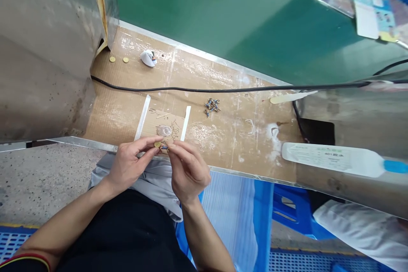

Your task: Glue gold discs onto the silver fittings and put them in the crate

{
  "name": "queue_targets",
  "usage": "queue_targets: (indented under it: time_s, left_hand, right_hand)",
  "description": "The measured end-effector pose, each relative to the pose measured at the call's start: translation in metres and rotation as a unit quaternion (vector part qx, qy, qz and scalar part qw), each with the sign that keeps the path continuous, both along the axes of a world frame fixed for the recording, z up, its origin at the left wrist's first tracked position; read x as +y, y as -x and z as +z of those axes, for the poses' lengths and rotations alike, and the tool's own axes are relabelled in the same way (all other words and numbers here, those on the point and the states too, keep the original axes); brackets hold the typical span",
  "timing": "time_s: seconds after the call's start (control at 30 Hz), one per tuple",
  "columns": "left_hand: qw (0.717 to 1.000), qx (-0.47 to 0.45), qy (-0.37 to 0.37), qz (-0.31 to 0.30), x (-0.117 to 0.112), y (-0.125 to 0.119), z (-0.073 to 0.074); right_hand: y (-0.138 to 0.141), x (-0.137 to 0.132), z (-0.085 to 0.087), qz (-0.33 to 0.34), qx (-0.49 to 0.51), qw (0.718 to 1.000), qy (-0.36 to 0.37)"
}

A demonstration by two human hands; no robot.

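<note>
My left hand point(129, 162) pinches a small round yellowish disc point(157, 144) between thumb and forefinger. Close against it, my right hand point(190, 170) grips a tiny blue and brass-coloured piece point(164, 147) in its fingertips. The two pieces are side by side; whether they touch I cannot tell. Just beyond my fingers sits a small clear dish point(164, 130) on a taped-down cardboard patch, with a thin stick point(163, 115) behind it. A little pile of similar blue and brass pieces point(211, 106) lies to the right. Two more yellowish discs point(119, 59) rest at the far left.
A black cable point(191, 90) crosses the cardboard-covered bench. At right lies a white glue bottle point(333, 159) with a blue cap, near a pale spatula-like stick point(291, 97). A white crumpled item point(148, 58) is at the back left. Metal walls point(47, 51) flank the bench; a blue crate point(263, 221) stands below.
</note>
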State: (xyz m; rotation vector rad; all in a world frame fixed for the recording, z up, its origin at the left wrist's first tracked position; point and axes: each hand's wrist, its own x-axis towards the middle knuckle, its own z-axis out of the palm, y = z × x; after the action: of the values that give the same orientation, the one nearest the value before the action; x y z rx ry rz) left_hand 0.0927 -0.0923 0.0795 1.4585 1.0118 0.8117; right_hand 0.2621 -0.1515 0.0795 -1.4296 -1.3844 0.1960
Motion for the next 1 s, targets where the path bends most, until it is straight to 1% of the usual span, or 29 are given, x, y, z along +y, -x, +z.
queue_targets:
  time_s: [0.13, 0.4, 0.73, 0.87, 1.0]
  left_hand:
    - [0.999, 0.028, -0.038, -0.002, -0.004, -0.001, 0.003]
    - [0.999, 0.033, -0.030, -0.005, -0.007, -0.004, 0.012]
    - [0.998, 0.033, -0.044, -0.009, -0.008, -0.005, 0.014]
    - [0.996, 0.046, -0.070, -0.006, -0.010, -0.004, 0.015]
    - [0.991, 0.075, -0.113, -0.011, -0.011, -0.003, 0.014]
  right_hand:
    - [0.001, 0.000, -0.002, 0.000, -0.020, 1.000, -0.004]
    - [-0.003, 0.000, -0.003, 0.022, -0.022, 0.999, -0.011]
    - [-0.005, -0.003, -0.005, 0.020, -0.029, 0.999, -0.005]
    - [-0.006, -0.004, -0.005, 0.031, -0.041, 0.998, -0.021]
    - [-0.006, -0.005, -0.003, 0.040, -0.066, 0.996, -0.033]
